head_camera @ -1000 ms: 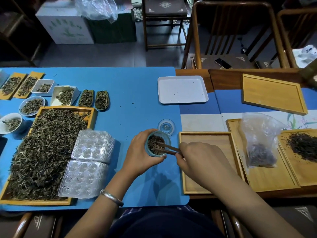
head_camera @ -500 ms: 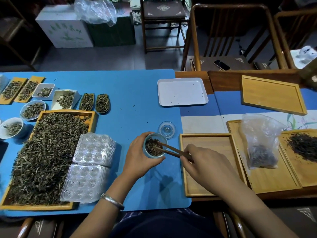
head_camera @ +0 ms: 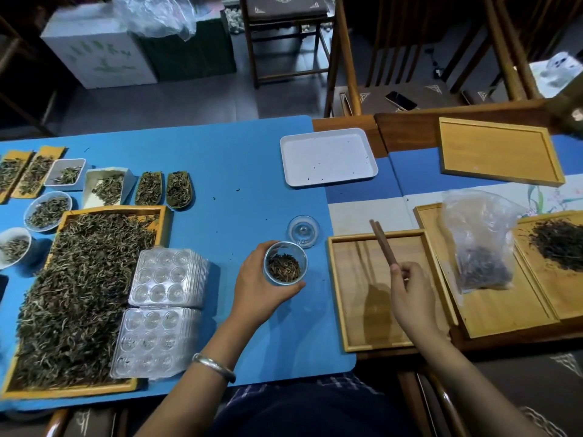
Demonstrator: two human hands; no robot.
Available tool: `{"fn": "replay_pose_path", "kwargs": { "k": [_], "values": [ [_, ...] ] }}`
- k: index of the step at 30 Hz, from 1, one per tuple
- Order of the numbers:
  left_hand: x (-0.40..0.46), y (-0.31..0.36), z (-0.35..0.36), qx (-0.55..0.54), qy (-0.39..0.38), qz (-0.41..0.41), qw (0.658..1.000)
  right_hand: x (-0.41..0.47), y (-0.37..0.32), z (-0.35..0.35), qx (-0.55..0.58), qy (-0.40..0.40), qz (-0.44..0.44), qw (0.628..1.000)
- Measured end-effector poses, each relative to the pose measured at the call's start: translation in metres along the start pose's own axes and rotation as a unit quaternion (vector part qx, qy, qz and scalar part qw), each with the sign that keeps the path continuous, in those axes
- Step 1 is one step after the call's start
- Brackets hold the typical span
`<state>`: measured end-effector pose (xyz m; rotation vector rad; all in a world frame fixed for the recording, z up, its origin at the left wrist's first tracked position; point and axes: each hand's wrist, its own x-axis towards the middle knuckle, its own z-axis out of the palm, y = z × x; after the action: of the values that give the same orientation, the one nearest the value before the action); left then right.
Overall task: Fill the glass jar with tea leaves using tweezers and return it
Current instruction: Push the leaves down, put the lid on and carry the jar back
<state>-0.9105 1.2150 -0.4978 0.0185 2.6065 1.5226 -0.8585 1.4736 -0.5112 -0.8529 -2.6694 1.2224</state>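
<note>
Your left hand wraps round the glass jar, fingers curled on its wall with the thumb along the near side, and the jar stands on the blue table just in front of you. That grip keeps the light jar from skidding or tipping while leaves go in through its open mouth. It already holds a layer of tea leaves; how high they reach up the wall is hard to judge from straight above, so I'd only say it looks partly filled.

Your right hand pinches the near end of the wooden tweezers, whose tips point away toward eleven o'clock, lifted over the empty wooden tray at three o'clock of the jar. The tips look close together and carry no leaves that I can see. Held clear of the jar like this, the tweezers are free to swing to a supply for the next pinch.

The jar's lid lies upturned on the table at one o'clock of the jar, just beside it, handy for capping once filling is done. The large tray of loose leaves sits well off at nine o'clock, and a darker heap of leaves lies on a tray at three o'clock; which one feeds this jar I cannot tell.
</note>
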Motion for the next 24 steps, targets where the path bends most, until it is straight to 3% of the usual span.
{"fn": "replay_pose_path", "kwargs": {
  "k": [11, 21, 24],
  "values": [
    [0.001, -0.011, 0.017, 0.004, -0.022, -0.025, 0.999, 0.027, 0.041, 0.036, -0.092, 0.044, 0.03, 0.994],
    [-0.001, -0.023, 0.023, -0.011, -0.029, -0.05, 0.998, 0.035, 0.054, 0.043, -0.128, -0.002, 0.017, 0.992],
    [-0.002, -0.023, 0.02, -0.022, -0.023, -0.061, 0.998, 0.036, 0.044, 0.038, -0.129, 0.016, 0.021, 0.991]
  ]
}}
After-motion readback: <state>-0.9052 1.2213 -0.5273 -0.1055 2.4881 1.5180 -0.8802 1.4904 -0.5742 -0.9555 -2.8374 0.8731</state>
